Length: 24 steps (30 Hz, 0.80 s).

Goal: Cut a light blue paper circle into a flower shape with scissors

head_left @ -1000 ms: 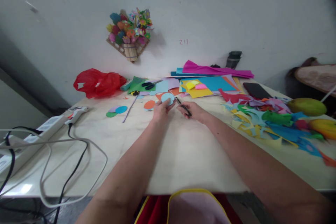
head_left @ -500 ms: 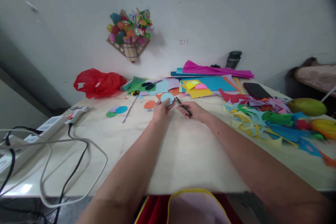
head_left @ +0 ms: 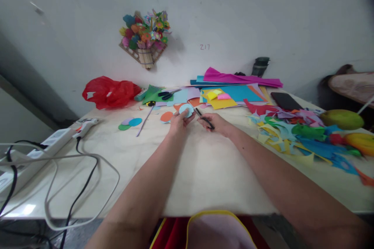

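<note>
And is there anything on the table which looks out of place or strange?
Perhaps the green fruit-like thing at the right: it lies beside loose coloured scraps, where food would look odd.

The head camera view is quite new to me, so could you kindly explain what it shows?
There is no machine here: these are a person's two bare hands, seen from a camera worn on the head, looking forward and down. The left hand holds a light blue paper disc; the right hand holds black-handled scissors, pointing toward it. On the pale table, more paper discs lie to the left, with a red plastic bag behind them. Coloured sheets lie beyond the hands, and paper scraps to the right.
</note>
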### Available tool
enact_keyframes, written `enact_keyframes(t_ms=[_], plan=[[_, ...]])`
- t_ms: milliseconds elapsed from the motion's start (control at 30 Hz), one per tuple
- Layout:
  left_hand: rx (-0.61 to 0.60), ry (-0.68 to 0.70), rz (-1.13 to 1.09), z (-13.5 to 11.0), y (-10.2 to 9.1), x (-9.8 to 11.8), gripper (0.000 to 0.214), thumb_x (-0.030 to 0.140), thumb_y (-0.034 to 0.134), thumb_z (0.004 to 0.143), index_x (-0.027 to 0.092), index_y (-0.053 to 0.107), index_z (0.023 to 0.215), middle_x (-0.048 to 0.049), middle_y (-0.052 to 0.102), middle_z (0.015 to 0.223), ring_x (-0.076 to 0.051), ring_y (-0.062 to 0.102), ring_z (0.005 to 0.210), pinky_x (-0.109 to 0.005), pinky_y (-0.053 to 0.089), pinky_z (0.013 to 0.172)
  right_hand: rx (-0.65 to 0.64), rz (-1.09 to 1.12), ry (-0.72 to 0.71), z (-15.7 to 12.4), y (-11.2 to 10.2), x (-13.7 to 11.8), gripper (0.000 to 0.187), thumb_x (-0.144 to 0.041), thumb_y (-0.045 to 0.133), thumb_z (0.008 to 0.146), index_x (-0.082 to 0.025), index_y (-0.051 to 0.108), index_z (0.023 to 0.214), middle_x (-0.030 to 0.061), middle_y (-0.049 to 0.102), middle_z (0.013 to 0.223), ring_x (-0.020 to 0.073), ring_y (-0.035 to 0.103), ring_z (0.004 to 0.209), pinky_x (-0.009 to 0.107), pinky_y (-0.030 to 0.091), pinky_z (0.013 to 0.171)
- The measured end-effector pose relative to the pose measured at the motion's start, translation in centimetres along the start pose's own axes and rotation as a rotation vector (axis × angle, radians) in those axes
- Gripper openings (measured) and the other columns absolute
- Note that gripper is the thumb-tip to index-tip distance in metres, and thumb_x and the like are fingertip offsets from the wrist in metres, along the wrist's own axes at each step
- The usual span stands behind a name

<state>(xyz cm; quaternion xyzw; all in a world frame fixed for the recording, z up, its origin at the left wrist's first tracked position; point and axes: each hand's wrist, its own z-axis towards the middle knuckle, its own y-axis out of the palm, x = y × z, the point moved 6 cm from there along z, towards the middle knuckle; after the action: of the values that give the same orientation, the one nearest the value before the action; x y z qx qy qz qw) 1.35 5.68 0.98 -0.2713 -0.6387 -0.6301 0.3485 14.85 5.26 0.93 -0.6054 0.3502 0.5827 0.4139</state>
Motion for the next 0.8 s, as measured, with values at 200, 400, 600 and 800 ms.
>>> enact_keyframes(t_ms=[200, 400, 600, 800], plan=[[0.0, -0.033, 0.024, -0.07, -0.01, -0.1, 0.018, 0.009, 0.064, 0.065, 0.01, 0.061, 0.083, -0.0091, 0.067, 0.078, -0.021, 0.066, 0.077, -0.034, 0.051, 0.08, 0.017, 0.031, -0.005, 0.15, -0.16, 0.14, 0.019, -0.027, 0.064, 0.066, -0.014, 0.058, 0.079, -0.0039, 0.048, 0.05, 0.0058, 0.038, 0.038, 0.019, 0.029, 0.036], [-0.014, 0.003, 0.006, 0.01, 0.06, 0.06, 0.016, 0.009, 0.062, 0.068, 0.012, 0.06, 0.083, -0.0075, 0.068, 0.078, -0.018, 0.066, 0.076, -0.033, 0.05, 0.081, 0.01, 0.01, 0.003, -0.02, 0.0, -0.02, 0.019, -0.027, 0.062, 0.066, -0.013, 0.059, 0.078, -0.0046, 0.046, 0.046, 0.006, 0.038, 0.038, 0.019, 0.029, 0.036], [0.002, 0.003, -0.007, 0.03, 0.0, 0.09, 0.015, 0.007, 0.061, 0.069, 0.01, 0.06, 0.083, -0.0086, 0.067, 0.078, -0.019, 0.066, 0.075, -0.035, 0.05, 0.082, -0.005, 0.021, -0.008, -0.01, 0.08, -0.07, 0.019, -0.028, 0.062, 0.067, -0.012, 0.059, 0.078, -0.0039, 0.047, 0.047, 0.006, 0.038, 0.038, 0.019, 0.028, 0.036], [0.001, 0.0, -0.007, -0.04, 0.03, 0.15, 0.013, 0.008, 0.061, 0.069, 0.011, 0.059, 0.082, -0.0078, 0.067, 0.077, -0.019, 0.066, 0.076, -0.034, 0.05, 0.082, 0.008, 0.015, 0.009, -0.04, 0.1, -0.07, 0.018, -0.027, 0.064, 0.066, -0.013, 0.059, 0.075, -0.0039, 0.047, 0.047, 0.0053, 0.037, 0.037, 0.019, 0.027, 0.036]])
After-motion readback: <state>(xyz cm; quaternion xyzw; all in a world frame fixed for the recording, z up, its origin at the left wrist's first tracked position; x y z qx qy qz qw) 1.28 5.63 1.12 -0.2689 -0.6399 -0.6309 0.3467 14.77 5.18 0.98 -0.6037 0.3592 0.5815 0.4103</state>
